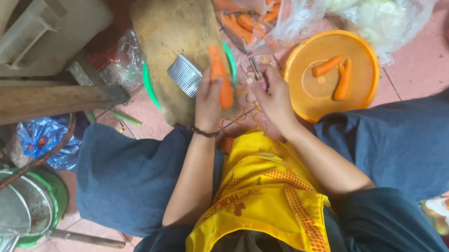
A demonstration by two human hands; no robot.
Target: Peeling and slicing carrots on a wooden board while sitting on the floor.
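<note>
Head view, hands: left hand (pixel 209 97) closed around a peeled carrot (pixel 220 77), held upright over the near edge of a worn wooden chopping board (pixel 171 25); right hand (pixel 275 98) just beside it, fingers curled round a small peeler (pixel 256 69). Surroundings: ridged metal cutter (pixel 184 75) lying on the board, orange round basket (pixel 362 63) to the right holding two peeled carrots (pixel 336 74), clear bag of carrots (pixel 253 7) beyond, metal strainer (pixel 10 210) near left.
</note>
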